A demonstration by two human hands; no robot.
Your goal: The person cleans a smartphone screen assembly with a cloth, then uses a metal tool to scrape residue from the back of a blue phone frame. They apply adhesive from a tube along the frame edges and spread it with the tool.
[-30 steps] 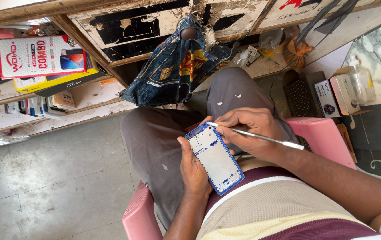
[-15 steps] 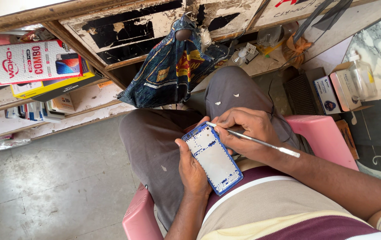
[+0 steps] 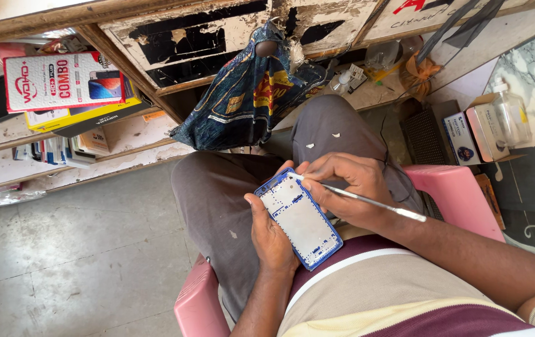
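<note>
Left of hands point(image 3: 317, 206): red-white box point(image 3: 63, 81).

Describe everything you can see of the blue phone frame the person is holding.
The blue phone frame is a flat, rounded rectangle: a blue rim around a pale inner plate marked with small cut-outs. It looks stripped, with no screen showing. It lies tilted over the lap, cradled in the left hand. The right hand touches a thin metal tool to its upper edge.

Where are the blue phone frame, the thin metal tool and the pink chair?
blue phone frame point(image 3: 299, 218), head view, on its white inner plate.
thin metal tool point(image 3: 367, 200), head view, on the middle of its shaft.
pink chair point(image 3: 461, 193), head view, on the bare seat edge.
</note>
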